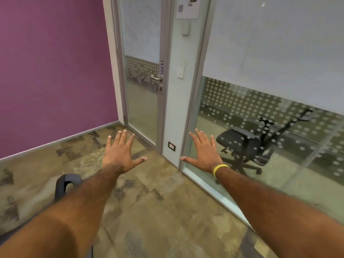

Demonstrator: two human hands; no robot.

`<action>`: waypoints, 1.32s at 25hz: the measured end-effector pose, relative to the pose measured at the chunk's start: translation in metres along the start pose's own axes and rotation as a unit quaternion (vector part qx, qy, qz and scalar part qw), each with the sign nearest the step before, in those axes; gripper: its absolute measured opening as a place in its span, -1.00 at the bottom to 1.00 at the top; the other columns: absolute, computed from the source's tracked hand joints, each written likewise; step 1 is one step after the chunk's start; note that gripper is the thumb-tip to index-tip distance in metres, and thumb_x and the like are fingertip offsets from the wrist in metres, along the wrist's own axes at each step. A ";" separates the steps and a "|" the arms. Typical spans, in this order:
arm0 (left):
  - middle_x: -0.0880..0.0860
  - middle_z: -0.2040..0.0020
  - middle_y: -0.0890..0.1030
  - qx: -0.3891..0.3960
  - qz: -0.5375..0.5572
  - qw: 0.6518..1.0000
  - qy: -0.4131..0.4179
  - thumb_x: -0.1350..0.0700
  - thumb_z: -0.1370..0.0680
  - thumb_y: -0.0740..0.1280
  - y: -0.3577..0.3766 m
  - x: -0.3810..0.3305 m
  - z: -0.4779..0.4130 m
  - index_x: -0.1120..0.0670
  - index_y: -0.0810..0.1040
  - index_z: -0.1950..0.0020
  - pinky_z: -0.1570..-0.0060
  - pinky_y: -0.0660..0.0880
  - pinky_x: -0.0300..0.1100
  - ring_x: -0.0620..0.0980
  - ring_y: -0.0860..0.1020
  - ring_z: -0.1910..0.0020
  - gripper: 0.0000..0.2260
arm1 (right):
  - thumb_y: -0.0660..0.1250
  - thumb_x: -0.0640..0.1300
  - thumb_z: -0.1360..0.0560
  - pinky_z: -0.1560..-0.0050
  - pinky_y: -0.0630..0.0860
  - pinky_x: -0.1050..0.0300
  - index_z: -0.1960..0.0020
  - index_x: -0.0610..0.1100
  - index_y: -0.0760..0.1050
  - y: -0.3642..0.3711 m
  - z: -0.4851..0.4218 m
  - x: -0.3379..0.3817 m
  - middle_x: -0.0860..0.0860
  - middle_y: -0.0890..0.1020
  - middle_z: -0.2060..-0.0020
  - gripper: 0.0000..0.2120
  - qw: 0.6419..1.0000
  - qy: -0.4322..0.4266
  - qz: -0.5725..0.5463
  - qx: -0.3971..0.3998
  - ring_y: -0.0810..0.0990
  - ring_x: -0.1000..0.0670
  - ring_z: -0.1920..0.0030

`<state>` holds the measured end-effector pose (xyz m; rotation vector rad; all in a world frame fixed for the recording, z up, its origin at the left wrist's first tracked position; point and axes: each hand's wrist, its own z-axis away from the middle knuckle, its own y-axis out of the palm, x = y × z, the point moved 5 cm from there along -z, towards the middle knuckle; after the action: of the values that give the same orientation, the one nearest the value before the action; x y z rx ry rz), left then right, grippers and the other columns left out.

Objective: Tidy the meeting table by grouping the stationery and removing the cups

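- The left hand (pixel 121 152) is stretched out in front of the person, palm down, with all fingers spread wide. It holds nothing.
- The right hand (pixel 204 153) is stretched out in the same way, palm down, fingers spread wide, and it also holds nothing.
- The two hands are at about the same height and well apart; the thumbs point toward each other.
- A yellow band (pixel 219 169) sits around the right wrist.
- Both forearms are bare and reach from the bottom corners of the view up to the hands.
- The meeting table, the stationery and the cups do not show in this view, so I cannot tell where they are.
- Below the hands there is a carpet (pixel 158 211) with brown and grey patches.
- On the left stands a purple wall (pixel 55 71).
- Ahead, between the hands, there is a glass door (pixel 141 94) with a metal handle (pixel 156 77); the door is closed.
- To the right of the door runs a glass wall (pixel 270 90) with frosted film and a dotted pattern.
- Behind this glass stands a black office chair (pixel 240 146).
- Under the left forearm a dark armrest (pixel 68 183) shows, partly hidden by the arm.
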<state>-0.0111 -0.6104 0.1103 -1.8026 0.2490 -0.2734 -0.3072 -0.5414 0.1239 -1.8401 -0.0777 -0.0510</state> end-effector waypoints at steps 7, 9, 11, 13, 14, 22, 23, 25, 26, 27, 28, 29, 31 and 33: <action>0.13 -0.62 -0.06 0.008 -0.004 0.998 -0.067 -0.62 -0.32 -0.17 0.048 0.082 -0.125 0.00 -0.07 -0.61 -0.54 -0.13 0.21 0.09 -0.14 -0.60 0.02 | 0.20 0.51 -0.36 -0.55 -0.15 -0.26 -0.60 0.01 -0.01 0.079 -0.194 0.028 -0.04 0.01 -0.60 -0.01 0.996 -0.072 -0.042 0.021 -0.04 -0.07 -0.59; 0.13 -0.62 -0.07 0.009 -0.015 0.995 -0.098 -0.62 -0.32 -0.16 0.066 0.116 -0.155 0.00 -0.07 -0.61 -0.54 -0.12 0.20 0.09 -0.14 -0.60 0.02 | 0.21 0.50 -0.36 -0.55 -0.15 -0.26 -0.60 0.01 -0.02 0.108 -0.253 0.045 -0.04 0.01 -0.60 -0.01 0.992 -0.104 -0.059 0.027 -0.04 -0.08 -0.59; 0.13 -0.62 -0.07 0.013 -0.021 0.990 -0.140 -0.63 -0.32 -0.16 0.085 0.155 -0.188 0.00 -0.07 -0.61 -0.53 -0.12 0.20 0.10 -0.13 -0.60 0.03 | 0.23 0.49 -0.36 -0.54 -0.16 -0.26 -0.59 0.01 -0.01 0.137 -0.318 0.069 -0.04 0.01 -0.60 -0.01 0.986 -0.143 -0.077 0.028 -0.05 -0.08 -0.59; 0.14 -0.62 -0.07 0.028 -0.044 0.983 -0.177 -0.63 -0.31 -0.18 0.098 0.193 -0.214 0.00 -0.07 -0.61 -0.53 -0.12 0.20 0.10 -0.13 -0.60 0.04 | 0.21 0.50 -0.36 -0.54 -0.19 -0.25 -0.60 0.01 -0.01 0.158 -0.381 0.096 -0.04 0.01 -0.60 -0.01 0.978 -0.183 -0.091 0.030 -0.06 -0.07 -0.59; 0.14 -0.62 -0.06 0.037 -0.052 0.978 -0.197 -0.64 -0.30 -0.19 0.103 0.210 -0.223 0.00 -0.06 -0.61 -0.53 -0.11 0.21 0.09 -0.13 -0.60 0.05 | 0.20 0.51 -0.36 -0.54 -0.20 -0.24 -0.60 0.02 -0.02 0.167 -0.408 0.110 -0.04 0.01 -0.60 -0.01 0.974 -0.202 -0.098 0.035 -0.06 -0.07 -0.59; 0.13 -0.62 0.01 0.056 -0.088 0.922 -0.372 -0.64 -0.27 -0.24 0.116 0.356 -0.246 0.01 0.00 -0.61 -0.51 -0.07 0.22 0.12 -0.07 -0.60 0.08 | 0.11 0.56 -0.34 -0.56 -0.18 -0.22 -0.60 0.03 -0.03 0.214 -0.582 0.288 -0.02 0.01 -0.60 0.01 0.916 -0.363 -0.162 0.048 -0.07 -0.03 -0.60; 0.13 -0.62 0.01 0.064 -0.091 0.914 -0.390 -0.64 -0.27 -0.25 0.120 0.376 -0.244 0.01 0.00 -0.61 -0.51 -0.07 0.22 0.11 -0.07 -0.60 0.07 | 0.11 0.56 -0.34 -0.56 -0.20 -0.21 -0.60 0.04 -0.04 0.221 -0.596 0.317 -0.02 0.01 -0.60 0.01 0.908 -0.382 -0.167 0.049 -0.08 -0.03 -0.60; 0.12 -0.62 0.00 0.072 -0.095 0.898 -0.423 -0.64 -0.27 -0.25 0.134 0.419 -0.239 0.01 -0.01 -0.61 -0.52 -0.07 0.22 0.11 -0.07 -0.60 0.07 | 0.13 0.55 -0.35 -0.55 -0.22 -0.20 -0.60 0.04 -0.06 0.239 -0.622 0.373 -0.02 -0.02 -0.61 0.00 0.894 -0.409 -0.175 0.061 -0.11 -0.03 -0.60; 0.12 -0.62 0.00 0.074 -0.097 0.892 -0.435 -0.63 -0.27 -0.25 0.141 0.442 -0.236 0.01 -0.02 -0.61 -0.51 -0.07 0.22 0.11 -0.07 -0.60 0.07 | 0.15 0.53 -0.36 -0.56 -0.22 -0.19 -0.60 0.04 -0.06 0.250 -0.635 0.402 -0.02 -0.04 -0.61 -0.01 0.887 -0.422 -0.176 0.069 -0.12 -0.03 -0.60; 0.13 -0.62 0.00 0.076 -0.097 0.887 -0.446 -0.63 -0.27 -0.25 0.150 0.465 -0.235 0.01 -0.02 -0.61 -0.51 -0.07 0.23 0.12 -0.08 -0.60 0.07 | 0.17 0.52 -0.37 -0.56 -0.22 -0.19 -0.60 0.04 -0.07 0.260 -0.646 0.431 -0.03 -0.06 -0.61 -0.01 0.878 -0.440 -0.171 0.076 -0.12 -0.04 -0.60; 0.13 -0.62 -0.01 0.082 -0.095 0.880 -0.458 -0.63 -0.27 -0.26 0.159 0.490 -0.233 0.00 -0.03 -0.61 -0.51 -0.07 0.23 0.13 -0.08 -0.60 0.07 | 0.18 0.51 -0.38 -0.56 -0.21 -0.19 -0.60 0.04 -0.08 0.270 -0.657 0.461 -0.03 -0.08 -0.61 -0.02 0.869 -0.460 -0.163 0.080 -0.13 -0.05 -0.60; 0.13 -0.62 -0.02 0.087 -0.094 0.872 -0.472 -0.63 -0.27 -0.26 0.168 0.516 -0.233 0.00 -0.04 -0.61 -0.51 -0.08 0.23 0.13 -0.08 -0.60 0.07 | 0.19 0.50 -0.38 -0.56 -0.21 -0.20 -0.60 0.05 -0.09 0.280 -0.667 0.490 -0.03 -0.10 -0.61 -0.02 0.861 -0.478 -0.153 0.081 -0.14 -0.05 -0.60; 0.13 -0.62 -0.02 0.097 -0.084 0.860 -0.493 -0.63 -0.27 -0.27 0.182 0.571 -0.238 0.00 -0.04 -0.61 -0.51 -0.08 0.24 0.13 -0.09 -0.60 0.07 | 0.19 0.50 -0.38 -0.56 -0.20 -0.22 -0.60 0.05 -0.10 0.298 -0.694 0.554 -0.04 -0.12 -0.61 -0.01 0.847 -0.503 -0.142 0.096 -0.15 -0.06 -0.60; 0.13 -0.62 -0.02 0.088 -0.075 0.856 -0.505 -0.63 -0.28 -0.26 0.184 0.624 -0.247 0.00 -0.03 -0.61 -0.51 -0.09 0.24 0.11 -0.09 -0.60 0.06 | 0.19 0.51 -0.37 -0.56 -0.20 -0.22 -0.60 0.05 -0.08 0.309 -0.716 0.611 -0.04 -0.11 -0.61 -0.01 0.835 -0.521 -0.142 0.105 -0.15 -0.06 -0.60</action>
<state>0.4986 -1.0758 0.0244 -1.5591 -0.6466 0.5425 0.3309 -1.2971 0.0651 -1.4260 -1.0767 0.7375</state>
